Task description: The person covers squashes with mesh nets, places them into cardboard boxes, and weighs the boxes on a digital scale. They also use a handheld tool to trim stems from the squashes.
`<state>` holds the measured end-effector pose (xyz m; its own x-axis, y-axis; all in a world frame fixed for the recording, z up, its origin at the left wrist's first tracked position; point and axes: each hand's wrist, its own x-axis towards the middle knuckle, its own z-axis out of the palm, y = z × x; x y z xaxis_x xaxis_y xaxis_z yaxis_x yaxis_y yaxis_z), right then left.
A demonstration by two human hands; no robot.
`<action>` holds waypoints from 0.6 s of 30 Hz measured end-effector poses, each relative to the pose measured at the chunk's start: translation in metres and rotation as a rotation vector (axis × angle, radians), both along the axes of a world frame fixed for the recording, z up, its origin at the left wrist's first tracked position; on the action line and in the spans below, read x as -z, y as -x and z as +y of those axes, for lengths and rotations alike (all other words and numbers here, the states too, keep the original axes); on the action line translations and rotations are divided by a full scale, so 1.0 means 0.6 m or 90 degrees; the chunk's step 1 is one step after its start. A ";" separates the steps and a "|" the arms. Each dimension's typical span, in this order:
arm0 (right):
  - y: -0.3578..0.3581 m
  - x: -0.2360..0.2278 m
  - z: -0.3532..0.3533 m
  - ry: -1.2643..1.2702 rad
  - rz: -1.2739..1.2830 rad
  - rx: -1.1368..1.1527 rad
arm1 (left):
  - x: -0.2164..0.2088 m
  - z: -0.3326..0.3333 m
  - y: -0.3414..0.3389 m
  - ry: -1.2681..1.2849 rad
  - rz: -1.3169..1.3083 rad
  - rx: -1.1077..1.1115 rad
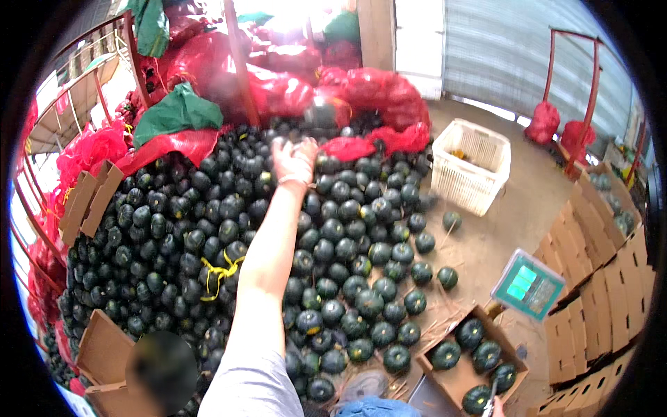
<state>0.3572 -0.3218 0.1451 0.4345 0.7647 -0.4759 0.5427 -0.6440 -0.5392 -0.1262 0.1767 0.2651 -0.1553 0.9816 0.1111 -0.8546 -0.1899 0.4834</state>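
Note:
My left arm reaches far out over a large heap of dark green round squashes (333, 251). My left hand (294, 161) is over the far part of the heap, its fingers apart and somewhat blurred, with nothing seen in them. Just past it, a blurred greyish-green round shape (321, 115) shows before the red mesh sacks. At the lower right edge, my right hand (497, 409) is mostly cut off. It grips a thin metal tool (493, 388), whose kind I cannot make out, beside the squashes in an open cardboard box (458, 381).
A digital scale display (528, 283) stands behind the box. Folded cardboard boxes (590, 299) are stacked at right, and a white plastic crate (471, 167) is farther back. Red mesh sacks (375, 97) border the heap. Yellow twine (221, 272) lies on the squashes. A blurred patch covers the lower left.

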 end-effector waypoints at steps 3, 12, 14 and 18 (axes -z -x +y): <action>0.011 -0.003 0.007 0.026 -0.006 -0.039 | -0.041 0.046 0.032 -0.098 0.261 0.023; 0.016 0.026 0.040 -0.028 -0.055 -0.154 | 0.361 -0.349 0.089 0.287 0.995 0.202; 0.030 0.003 0.046 0.045 -0.036 -0.116 | 0.418 -0.450 0.144 0.233 1.372 0.103; 0.038 0.020 0.038 0.091 -0.006 -0.061 | 0.469 -0.571 0.240 0.364 1.411 -0.070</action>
<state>0.3346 -0.2991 0.1333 0.3687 0.7273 -0.5789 0.6098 -0.6592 -0.4399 -0.2700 -0.1659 -0.0161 -0.2641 0.9623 -0.0653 0.9003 0.2703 0.3411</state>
